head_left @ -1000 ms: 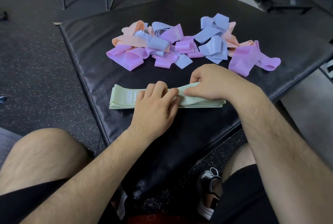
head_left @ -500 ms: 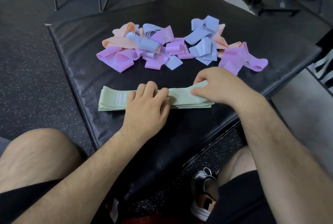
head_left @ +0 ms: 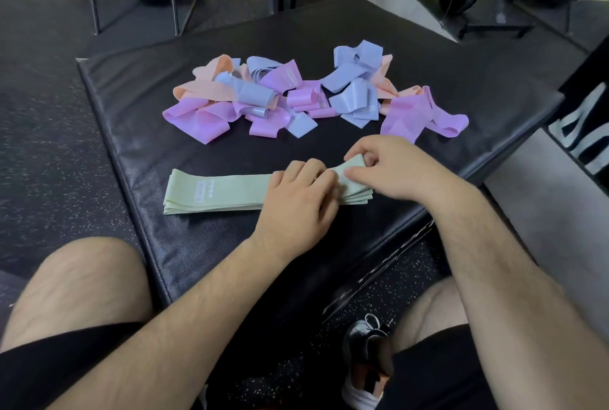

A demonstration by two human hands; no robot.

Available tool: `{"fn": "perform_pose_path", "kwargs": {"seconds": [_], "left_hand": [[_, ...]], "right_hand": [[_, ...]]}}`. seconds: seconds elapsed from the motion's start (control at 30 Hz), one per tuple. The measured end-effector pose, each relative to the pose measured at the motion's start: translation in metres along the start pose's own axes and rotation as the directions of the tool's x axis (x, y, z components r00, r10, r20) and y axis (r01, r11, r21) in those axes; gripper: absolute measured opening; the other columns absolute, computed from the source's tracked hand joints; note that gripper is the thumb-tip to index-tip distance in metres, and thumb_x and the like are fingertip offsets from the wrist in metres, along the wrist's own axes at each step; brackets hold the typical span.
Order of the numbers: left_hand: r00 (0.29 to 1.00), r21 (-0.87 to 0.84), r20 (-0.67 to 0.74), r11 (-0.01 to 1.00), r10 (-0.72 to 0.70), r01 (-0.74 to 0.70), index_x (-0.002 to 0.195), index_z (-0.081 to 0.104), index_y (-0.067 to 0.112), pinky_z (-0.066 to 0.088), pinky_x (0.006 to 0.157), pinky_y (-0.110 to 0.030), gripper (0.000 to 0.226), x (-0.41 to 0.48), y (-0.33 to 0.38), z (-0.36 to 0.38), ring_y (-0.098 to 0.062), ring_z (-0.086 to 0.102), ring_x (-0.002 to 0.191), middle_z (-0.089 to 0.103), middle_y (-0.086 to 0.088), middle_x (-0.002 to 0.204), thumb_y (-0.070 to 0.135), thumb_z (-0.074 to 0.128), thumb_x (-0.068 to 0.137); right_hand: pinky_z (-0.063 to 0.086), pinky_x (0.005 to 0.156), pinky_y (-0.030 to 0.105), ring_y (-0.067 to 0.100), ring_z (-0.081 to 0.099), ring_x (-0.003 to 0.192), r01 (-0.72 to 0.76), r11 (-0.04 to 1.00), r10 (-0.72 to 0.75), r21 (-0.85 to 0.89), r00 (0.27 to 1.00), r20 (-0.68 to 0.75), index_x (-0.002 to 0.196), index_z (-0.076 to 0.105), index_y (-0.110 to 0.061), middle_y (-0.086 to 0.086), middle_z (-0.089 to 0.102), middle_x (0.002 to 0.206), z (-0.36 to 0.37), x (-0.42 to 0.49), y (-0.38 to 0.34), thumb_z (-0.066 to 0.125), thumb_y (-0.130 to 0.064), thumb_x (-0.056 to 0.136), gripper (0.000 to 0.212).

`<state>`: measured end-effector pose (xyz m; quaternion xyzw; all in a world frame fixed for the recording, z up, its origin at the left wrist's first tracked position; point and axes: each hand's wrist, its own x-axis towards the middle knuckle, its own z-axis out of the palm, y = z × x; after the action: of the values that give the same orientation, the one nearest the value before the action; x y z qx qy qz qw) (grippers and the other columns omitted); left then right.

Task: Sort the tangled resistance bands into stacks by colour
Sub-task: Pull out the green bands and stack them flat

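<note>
Black gym mat (head_left: 138, 113) lies before us, a tangle of purple, blue and peach bands (head_left: 230, 93) toward its far side. Nearer us, the green stack (head_left: 214, 192) lies flat. Our left hand (head_left: 298, 202) rests on it with bent fingers; whether it grips, we cannot tell. Our right hand (head_left: 395, 169) pinches the right end of the top green band (head_left: 354, 164).

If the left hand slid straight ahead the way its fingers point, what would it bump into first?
Most likely the right hand, whose thumb and fingers pinch the raised end of the green stack just ahead of the left hand. The two hands look nearly touching, though depth is hard to judge.
</note>
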<state>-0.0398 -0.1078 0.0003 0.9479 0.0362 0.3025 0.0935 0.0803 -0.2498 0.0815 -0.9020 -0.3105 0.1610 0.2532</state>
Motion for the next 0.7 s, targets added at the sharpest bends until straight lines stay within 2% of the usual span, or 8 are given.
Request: {"fn": "perform_pose_path", "kwargs": {"seconds": [0.1, 0.23, 0.33, 0.4, 0.47, 0.6, 0.7], "left_hand": [[1.0, 0.029, 0.023, 0.999, 0.013, -0.014, 0.108, 0.064, 0.023, 0.038, 0.074, -0.038, 0.022, -0.001, 0.002, 0.0, -0.023, 0.051, 0.09, 0.055, 0.006, 0.102, 0.027, 0.051, 0.091], [0.997, 0.063, 0.069, 0.998, 0.021, -0.025, 0.117, 0.064, 0.03, 0.036, 0.075, -0.037, 0.031, -0.001, 0.003, -0.001, -0.024, 0.05, 0.094, 0.054, 0.005, 0.104, 0.029, 0.049, 0.09], [0.996, 0.08, 0.085, 0.996, 0.022, -0.029, 0.117, 0.064, 0.03, 0.035, 0.076, -0.036, 0.031, -0.001, 0.003, -0.002, -0.024, 0.049, 0.095, 0.053, 0.004, 0.104, 0.029, 0.048, 0.09], [0.996, 0.077, 0.088, 0.996, 0.026, -0.033, 0.115, 0.065, 0.031, 0.035, 0.077, -0.036, 0.029, -0.002, 0.003, -0.003, -0.024, 0.049, 0.095, 0.053, 0.004, 0.104, 0.029, 0.049, 0.091], [0.995, 0.075, 0.092, 0.997, 0.027, -0.034, 0.114, 0.065, 0.031, 0.035, 0.078, -0.036, 0.028, -0.002, 0.003, -0.002, -0.023, 0.049, 0.096, 0.053, 0.005, 0.104, 0.03, 0.049, 0.091], [0.996, 0.064, 0.088, 0.998, 0.008, -0.014, 0.114, 0.065, 0.033, 0.039, 0.08, -0.038, 0.027, -0.003, 0.004, -0.001, -0.022, 0.05, 0.097, 0.053, 0.006, 0.105, 0.03, 0.051, 0.092], [0.997, 0.068, 0.08, 0.998, 0.011, -0.016, 0.114, 0.065, 0.03, 0.038, 0.078, -0.037, 0.026, -0.003, 0.004, -0.001, -0.023, 0.051, 0.096, 0.054, 0.005, 0.104, 0.027, 0.051, 0.092]], "right_hand": [[0.055, 0.071, 0.037, 0.015, 0.061, 0.064, -0.001, 0.998, 0.002, 0.066, 1.0, -0.016, 0.096, 0.067, -0.031, -0.008, 0.057, 0.069, -0.003, -0.004, 0.006, 0.072, -0.028, 0.088, 0.01], [0.056, 0.072, 0.04, 0.021, 0.066, 0.071, 0.021, 0.999, -0.02, 0.029, 0.999, -0.029, 0.102, 0.067, -0.031, -0.002, 0.061, 0.078, 0.002, -0.006, 0.006, 0.069, -0.027, 0.089, 0.014], [0.055, 0.075, 0.04, 0.012, 0.057, 0.065, 0.022, 1.0, -0.023, -0.01, 0.999, -0.031, 0.107, 0.068, -0.03, -0.001, 0.063, 0.083, 0.002, -0.007, 0.01, 0.069, -0.028, 0.089, 0.018], [0.051, 0.075, 0.032, 0.006, 0.054, 0.072, 0.029, 0.999, -0.031, -0.046, 0.999, -0.036, 0.108, 0.069, -0.032, -0.004, 0.06, 0.09, 0.002, -0.007, 0.014, 0.07, -0.03, 0.089, 0.019], [0.047, 0.078, 0.026, 0.008, 0.056, 0.084, 0.02, 0.997, -0.023, -0.071, 0.999, -0.031, 0.113, 0.068, -0.037, -0.006, 0.052, 0.1, 0.004, -0.006, 0.017, 0.069, -0.035, 0.091, 0.023], [0.047, 0.091, 0.031, 0.014, 0.058, 0.099, -0.009, 0.991, 0.013, -0.133, 0.999, 0.034, 0.134, 0.061, -0.038, -0.003, 0.049, 0.112, 0.007, -0.005, 0.025, 0.057, -0.041, 0.1, 0.034], [0.048, 0.094, 0.034, 0.014, 0.058, 0.099, -0.021, 0.987, 0.03, -0.157, 0.998, 0.052, 0.142, 0.054, -0.038, -0.004, 0.049, 0.115, 0.007, -0.006, 0.028, 0.054, -0.045, 0.101, 0.042]]}}
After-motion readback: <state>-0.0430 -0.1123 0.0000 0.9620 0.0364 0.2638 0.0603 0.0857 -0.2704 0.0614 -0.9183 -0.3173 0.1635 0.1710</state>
